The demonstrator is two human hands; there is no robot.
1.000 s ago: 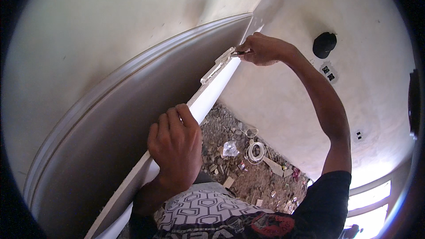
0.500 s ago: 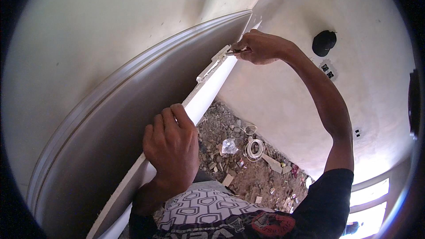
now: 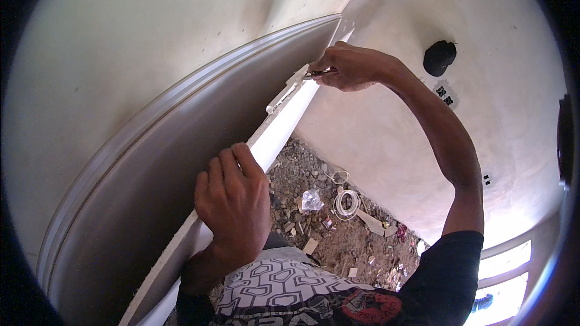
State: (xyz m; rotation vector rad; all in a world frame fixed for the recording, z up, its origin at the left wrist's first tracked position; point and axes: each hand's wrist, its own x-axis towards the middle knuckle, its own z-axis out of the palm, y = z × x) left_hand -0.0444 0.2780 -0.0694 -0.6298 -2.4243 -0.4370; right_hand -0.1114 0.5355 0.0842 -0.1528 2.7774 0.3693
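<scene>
A long white plasterboard panel stands on edge and runs from near my body toward the far corner. My left hand is closed over its upper edge, fingers on the far side. Farther along, my right hand is closed around a small metal tool that looks like pliers, its handles mostly hidden in my fingers. The tool's tip meets the top edge of the panel. There the edge is rough and broken, with a ragged strip of board along it.
A metal rail curves along the left wall. On the right wall are a black cap and a socket box. Rubble covers the floor below, with a coil of white cable and a clear plastic bag.
My right hand and the metal tool have shifted slightly left and down along the panel's edge, and more of the tool shows. My left hand keeps its grip.
</scene>
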